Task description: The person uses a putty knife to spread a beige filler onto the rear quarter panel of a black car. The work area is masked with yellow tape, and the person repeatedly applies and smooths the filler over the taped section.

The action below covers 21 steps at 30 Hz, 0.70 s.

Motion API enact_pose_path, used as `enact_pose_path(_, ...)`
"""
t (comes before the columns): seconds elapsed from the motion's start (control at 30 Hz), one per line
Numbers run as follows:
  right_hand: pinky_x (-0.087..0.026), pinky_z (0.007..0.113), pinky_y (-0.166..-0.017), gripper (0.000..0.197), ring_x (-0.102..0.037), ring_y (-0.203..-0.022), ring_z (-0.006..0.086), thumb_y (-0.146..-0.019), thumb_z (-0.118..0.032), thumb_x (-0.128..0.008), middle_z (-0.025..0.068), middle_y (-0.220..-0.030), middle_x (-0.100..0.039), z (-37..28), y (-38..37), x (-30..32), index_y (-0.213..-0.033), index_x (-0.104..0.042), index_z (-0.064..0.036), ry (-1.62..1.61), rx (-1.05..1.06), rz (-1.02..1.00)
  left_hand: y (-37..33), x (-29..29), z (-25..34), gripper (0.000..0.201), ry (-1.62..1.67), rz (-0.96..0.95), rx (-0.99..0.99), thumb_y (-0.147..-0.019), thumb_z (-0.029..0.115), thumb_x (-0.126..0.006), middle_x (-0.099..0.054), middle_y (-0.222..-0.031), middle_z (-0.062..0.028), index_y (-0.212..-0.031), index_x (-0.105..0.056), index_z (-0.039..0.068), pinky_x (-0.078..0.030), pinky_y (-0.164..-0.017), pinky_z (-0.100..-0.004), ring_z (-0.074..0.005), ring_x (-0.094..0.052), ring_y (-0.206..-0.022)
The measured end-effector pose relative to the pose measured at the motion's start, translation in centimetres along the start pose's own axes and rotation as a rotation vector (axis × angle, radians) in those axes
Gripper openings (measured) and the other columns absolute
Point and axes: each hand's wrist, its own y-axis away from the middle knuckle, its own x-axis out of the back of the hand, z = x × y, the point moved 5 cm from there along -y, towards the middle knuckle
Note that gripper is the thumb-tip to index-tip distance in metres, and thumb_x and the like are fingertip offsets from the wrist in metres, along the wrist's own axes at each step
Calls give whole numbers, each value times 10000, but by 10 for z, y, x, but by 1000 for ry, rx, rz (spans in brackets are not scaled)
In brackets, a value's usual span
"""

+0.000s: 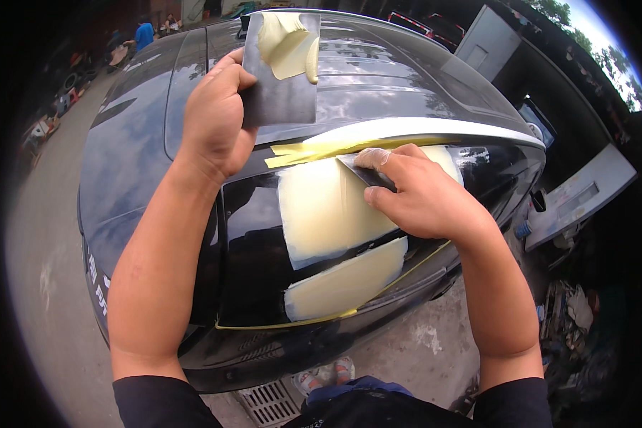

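My left hand (217,118) grips a dark grey rectangular plate (282,100), raised in front of the car roof. A thick lump of pale yellow body filler (285,46) lies on its upper part. In my right hand (431,192), pinched between thumb and fingers, is a thin grey filler spreader (367,173); its edge rests on a large cream filler patch (314,217) on the black car panel (250,221). Some filler is smeared on a fingertip. A second, smaller patch (346,282) lies below. Yellow masking tape (307,151) borders the upper patch along a silver trim strip.
More yellow tape (335,317) runs along the panel's lower edge, above the dark bumper (264,357). A floor drain grate (267,404) is near my feet. Detached grey panels (581,196) lean at the right. A person in blue (144,33) is far off at the left.
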Motion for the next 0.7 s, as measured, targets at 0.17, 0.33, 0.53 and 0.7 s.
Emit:
enact_pose_path(0.17,-419,411,-1032,448,-540,-1168,371,-861,-183,-567,245,-1162,-636,-9,-7,1,-1264,-589,12,25,-43,-61,1,1,1,437,-10,9,-5,-903,58,-391,-609,-1164,-41,-1312,-541,22,-448,-949,-319,-139,-563,-1048)
enact_pose_path(0.33,-429,417,-1021,446,-550,-1154,371,-853,-172,-566,240,-1138,-646,-13,-8,-7,-1259,-596,10,9,11,-31,0,1,0,438,-7,10,-3,-902,56,-389,-611,-1166,-45,-1311,-539,20,-449,-954,-326,-142,-565,-1047)
enact_pose_path(0.53,-440,438,-993,432,-557,-1115,374,-844,-159,-571,234,-1113,-648,-20,-2,-12,-1243,-600,3,20,21,-1,-1,-1,-1,454,-29,12,-8,-899,54,-379,-617,-1159,-51,-1327,-527,16,-457,-943,-323,-143,-573,-1036)
enact_pose_path(0.7,-447,498,-921,437,-539,-1131,373,-830,-138,-591,172,-1192,-640,-38,26,-17,-1247,-577,-7,7,92,21,0,2,-2,402,19,11,-20,-889,35,-425,-624,-1069,-34,-1252,-598,33,-460,-866,-302,-126,-556,-950)
